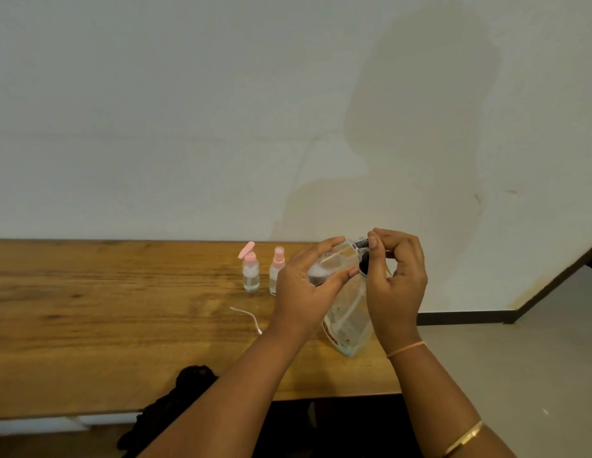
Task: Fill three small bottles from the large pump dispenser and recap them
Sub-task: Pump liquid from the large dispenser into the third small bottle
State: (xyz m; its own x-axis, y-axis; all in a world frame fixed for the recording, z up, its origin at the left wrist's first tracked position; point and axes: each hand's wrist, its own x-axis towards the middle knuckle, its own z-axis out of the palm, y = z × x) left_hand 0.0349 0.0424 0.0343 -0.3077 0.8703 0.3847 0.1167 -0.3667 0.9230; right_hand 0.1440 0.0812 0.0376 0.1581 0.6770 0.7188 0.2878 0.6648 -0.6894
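Note:
A large clear dispenser bottle [349, 320] stands near the right end of the wooden table [106, 312]. My left hand [307, 285] grips a small clear bottle [332, 262] tilted against the dispenser's top. My right hand [395, 279] pinches the dispenser's black pump head [362, 246] between thumb and fingers. Two small clear bottles stand upright further left: one with a pink flip pump cap [250, 269], one with a pink spray cap [277, 267], partly hidden behind my left hand. Both hold clear liquid.
A thin white tube [246, 317] lies on the table in front of the small bottles. A black cloth-like thing [175, 401] hangs at the table's front edge. The wall runs right behind the table; floor lies to the right.

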